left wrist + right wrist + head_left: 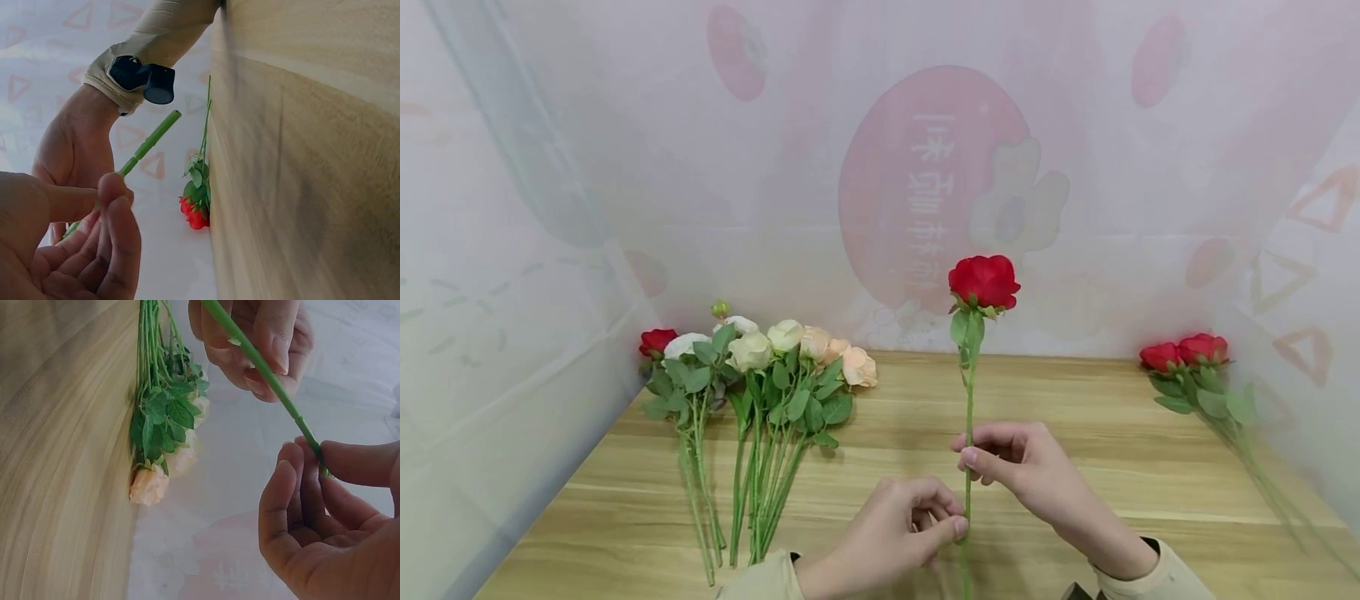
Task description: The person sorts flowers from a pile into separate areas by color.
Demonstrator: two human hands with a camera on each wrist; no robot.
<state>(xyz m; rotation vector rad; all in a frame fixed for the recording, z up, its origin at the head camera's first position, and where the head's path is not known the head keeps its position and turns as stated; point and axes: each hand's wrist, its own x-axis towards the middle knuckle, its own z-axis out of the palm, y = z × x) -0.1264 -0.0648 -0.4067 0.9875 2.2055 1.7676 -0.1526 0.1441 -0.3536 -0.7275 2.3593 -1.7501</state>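
A single red rose [985, 283] stands upright on its long green stem above the table, in the middle of the head view. My right hand [1048, 483] pinches the stem between thumb and fingers about halfway down. Lower on the same stem, the thumb and forefinger of my left hand [898, 529] pinch it. In the left wrist view the cut end of the stem [150, 142] sticks out past the left fingertips. The right wrist view has the right hand [337, 519] gripping the stem, with the left hand [256, 350] farther along it; the bloom is out of that view.
On the left of the wooden table [910, 400] lies a bunch of white and peach roses [767, 350] with leafy stems, plus one red rose [657, 342] at its edge. Other red roses [1202, 350] lie at the right edge. Printed cloth walls [805, 167] enclose the table's back and sides.
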